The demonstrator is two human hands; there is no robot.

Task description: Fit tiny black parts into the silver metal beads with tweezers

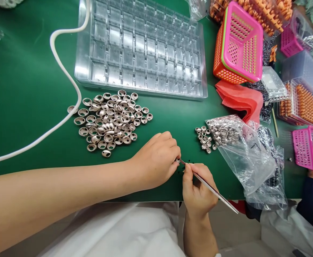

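One head-worn view looks forward and down, close over the green table point(33, 89) edge

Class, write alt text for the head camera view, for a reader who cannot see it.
A left hand pinches a tiny metal part while the right hand brings thin tweezers to it, over a green table. A pile of small metal rings lies to the left, an open bag of smaller parts to the right, and a clear compartment tray behind.
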